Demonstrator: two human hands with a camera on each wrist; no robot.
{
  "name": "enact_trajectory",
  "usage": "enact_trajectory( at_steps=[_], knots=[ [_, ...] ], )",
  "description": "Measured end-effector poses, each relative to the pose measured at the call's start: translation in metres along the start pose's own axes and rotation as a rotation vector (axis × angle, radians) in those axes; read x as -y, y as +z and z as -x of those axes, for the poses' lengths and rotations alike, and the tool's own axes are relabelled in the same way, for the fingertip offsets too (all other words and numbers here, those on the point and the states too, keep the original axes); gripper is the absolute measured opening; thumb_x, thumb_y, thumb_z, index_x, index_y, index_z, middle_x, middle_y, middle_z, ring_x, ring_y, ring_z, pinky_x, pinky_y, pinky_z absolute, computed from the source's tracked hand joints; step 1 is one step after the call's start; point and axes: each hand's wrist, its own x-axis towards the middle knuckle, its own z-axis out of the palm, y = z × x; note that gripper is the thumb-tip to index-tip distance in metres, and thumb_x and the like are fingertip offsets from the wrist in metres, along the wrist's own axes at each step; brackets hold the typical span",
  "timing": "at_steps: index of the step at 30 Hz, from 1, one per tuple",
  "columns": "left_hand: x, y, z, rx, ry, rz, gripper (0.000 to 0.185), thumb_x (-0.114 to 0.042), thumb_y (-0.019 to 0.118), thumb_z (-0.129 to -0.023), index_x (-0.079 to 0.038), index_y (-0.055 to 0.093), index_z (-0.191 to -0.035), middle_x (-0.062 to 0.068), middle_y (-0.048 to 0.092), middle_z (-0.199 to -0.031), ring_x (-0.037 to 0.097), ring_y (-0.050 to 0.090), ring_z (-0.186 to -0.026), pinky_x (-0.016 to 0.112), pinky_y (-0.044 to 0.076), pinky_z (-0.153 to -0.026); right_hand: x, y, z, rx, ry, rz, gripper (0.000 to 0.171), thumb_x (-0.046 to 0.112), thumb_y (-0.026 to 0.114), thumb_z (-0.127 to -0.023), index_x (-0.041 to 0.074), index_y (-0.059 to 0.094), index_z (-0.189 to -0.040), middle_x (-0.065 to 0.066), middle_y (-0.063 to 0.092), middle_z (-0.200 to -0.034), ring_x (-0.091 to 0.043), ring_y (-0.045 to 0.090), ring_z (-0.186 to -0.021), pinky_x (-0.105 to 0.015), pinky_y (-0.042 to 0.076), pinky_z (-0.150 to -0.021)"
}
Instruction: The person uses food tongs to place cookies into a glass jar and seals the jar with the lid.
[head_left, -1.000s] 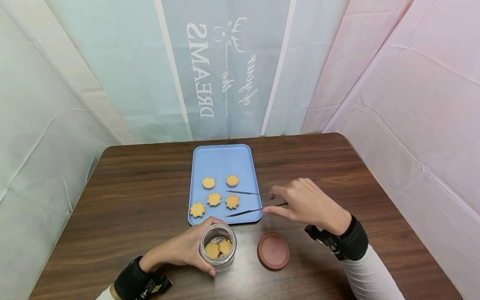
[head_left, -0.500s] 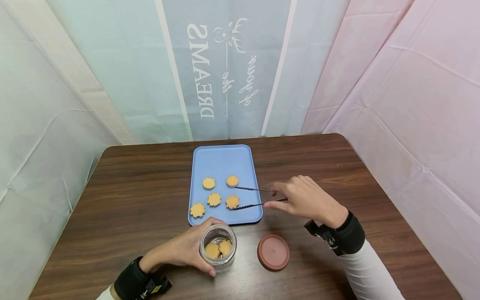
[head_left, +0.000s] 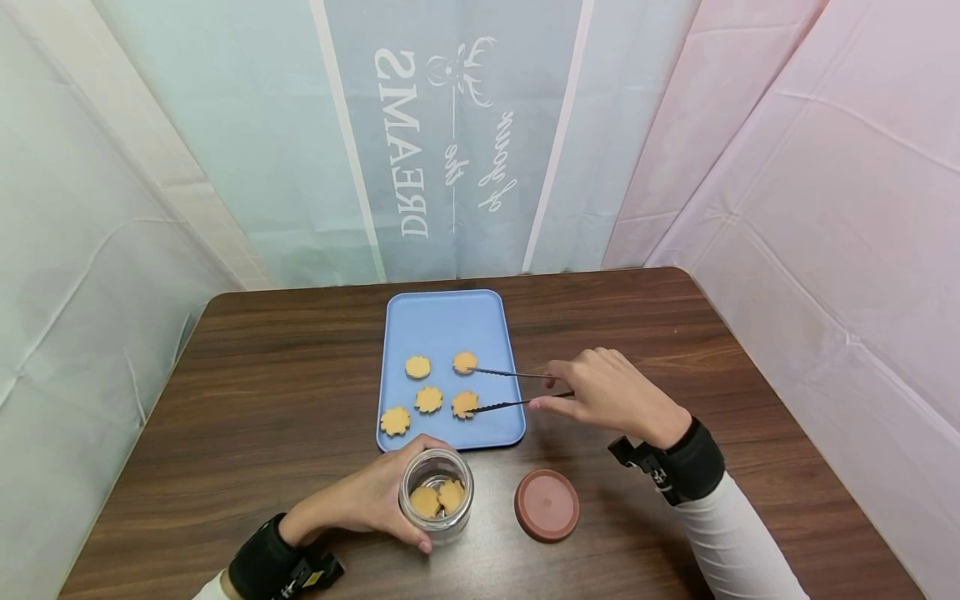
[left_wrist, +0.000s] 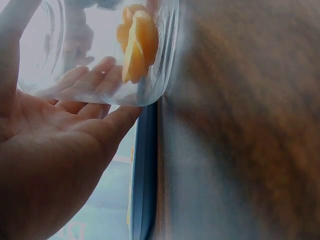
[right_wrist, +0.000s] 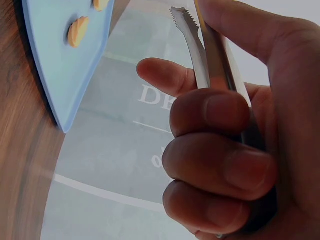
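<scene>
My left hand (head_left: 360, 504) grips a clear glass jar (head_left: 437, 493) standing on the table's front, with two orange flower-shaped cookies (left_wrist: 136, 42) inside. My right hand (head_left: 611, 396) holds metal tongs (head_left: 508, 390) spread apart, their tips reaching over the right side of a blue tray (head_left: 444, 321). One tip lies by the upper right cookie (head_left: 464, 362), the other by the lower right cookie (head_left: 464, 404). Several more cookies lie on the tray. In the right wrist view my fingers (right_wrist: 212, 150) curl round the tongs (right_wrist: 200, 60).
A round reddish-brown lid (head_left: 546, 504) lies flat on the dark wooden table (head_left: 262, 392), right of the jar. Cloth backdrops enclose the table at the back and both sides.
My right hand has moved away from me and left, carrying the tong tips from the tray's front right to the two right-hand cookies. The left hand and jar have stayed still.
</scene>
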Motion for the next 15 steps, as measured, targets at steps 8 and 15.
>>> enact_trajectory(
  at_steps=[8,15],
  knots=[
    [-0.001,0.001,0.001,-0.003,-0.009,-0.006,0.093,-0.025,0.101,-0.072,-0.02,0.044,-0.146,-0.002,0.064,-0.138,0.028,0.062,-0.129,0.04,0.047,-0.114,-0.006,0.006,-0.004,0.038,0.041,-0.007,0.039,0.054,0.076,-0.094,0.015,0.078,-0.097,0.019,0.051,-0.059,0.003,0.045,-0.051,-0.023,0.04,-0.049],
    [0.0,0.0,0.001,0.002,0.002,0.0,0.093,-0.025,0.1,-0.073,-0.017,0.044,-0.146,0.004,0.064,-0.138,0.03,0.062,-0.128,0.04,0.048,-0.114,-0.01,0.012,-0.005,0.048,0.039,-0.017,0.038,0.052,0.077,-0.094,0.014,0.078,-0.097,0.018,0.054,-0.06,0.004,0.046,-0.051,-0.023,0.04,-0.049]
  ],
)
